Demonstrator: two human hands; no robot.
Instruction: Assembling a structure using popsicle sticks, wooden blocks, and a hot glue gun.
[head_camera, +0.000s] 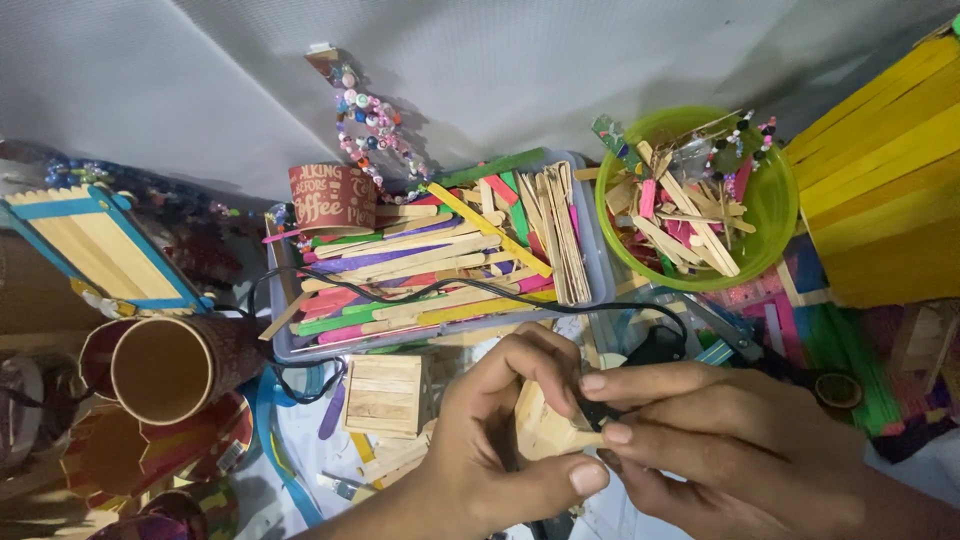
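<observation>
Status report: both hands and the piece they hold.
Left hand and right hand both gripping small wooden stick piece. Black cord trails across stick tray behind.

Left hand (500, 440) came in from bottom centre, fingers curled, thumb stretched right | right hand (700, 440) entered from lower right, fingers extended leftward, pinched | both hands met fingertip to fingertip, knuckles facing up

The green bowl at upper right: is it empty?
No. The green bowl holds a heap of plain and pink craft sticks with some beads on top.
</observation>
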